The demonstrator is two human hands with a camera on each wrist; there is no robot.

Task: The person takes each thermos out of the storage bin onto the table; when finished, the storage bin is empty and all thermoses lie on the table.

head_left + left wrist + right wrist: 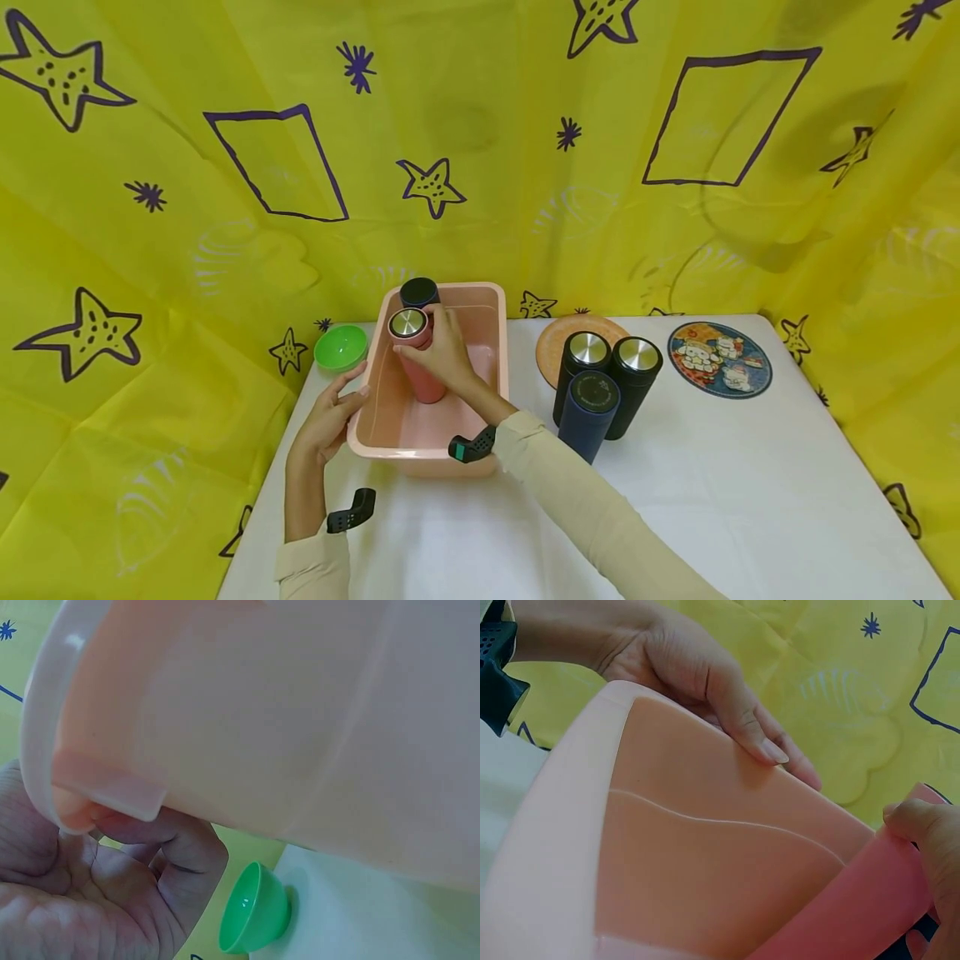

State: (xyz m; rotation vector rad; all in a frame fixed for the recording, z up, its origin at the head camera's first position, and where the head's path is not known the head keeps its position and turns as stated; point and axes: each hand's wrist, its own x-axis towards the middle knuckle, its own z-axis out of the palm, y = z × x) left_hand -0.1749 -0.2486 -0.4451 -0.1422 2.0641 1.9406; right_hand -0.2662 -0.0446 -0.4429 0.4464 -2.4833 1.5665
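Pink bottle (pixel 425 379) in the tub, my right hand round its upper end

I have the bottle inside the pale pink tub (pixel 482 329), silver-topped end up, near the left wall. My right hand (pixel 444 354) grasps it just below the cap, thumb on the near side and fingers round the far side; the lower part shows beneath my grip. Whether its base bears on the tub's floor, I can't tell.

My left hand (pixel 330 421) holds the tub's left rim, thumb over the inner face and fingers bent underneath outside. The bottle is to the right of that hand and farther from me, with the tub's wall between them; my left fingers are apart from it.

Just behind the bottle, in the far left corner of the tub, is a dark bottle (pixel 420 292). A green bowl (pixel 341 347) sits on the desk (pixel 675 508) outside the tub, near my left fingertips. Well to the right of my right hand, two black bottles (pixel 633 387) and a blue bottle (pixel 588 425) stand close together, between an orange round mat (pixel 552 342) and a patterned round mat (pixel 720 362).
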